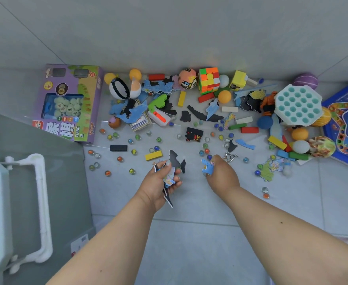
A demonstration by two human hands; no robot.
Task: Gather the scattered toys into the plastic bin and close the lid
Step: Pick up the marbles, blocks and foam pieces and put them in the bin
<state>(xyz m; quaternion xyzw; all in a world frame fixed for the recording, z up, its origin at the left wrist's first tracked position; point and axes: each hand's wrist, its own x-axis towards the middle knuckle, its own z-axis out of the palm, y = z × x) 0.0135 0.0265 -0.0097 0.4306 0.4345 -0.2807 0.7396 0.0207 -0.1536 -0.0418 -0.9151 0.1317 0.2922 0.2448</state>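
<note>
grey tiled floor (199, 233), pale wall (169, 33)

floor: pale grey tiles (199, 243) | on it: marbles (119, 159) everywhere, yellow block (153, 155), purple chess box (68, 103), speed cube (209, 80), blue game board (347, 124)

Counts on the floor: one purple chess box (68, 103), one colour cube (208, 80), four orange balls (224, 96), two white balls (301, 146); marbles (158, 139) roughly forty.
</note>
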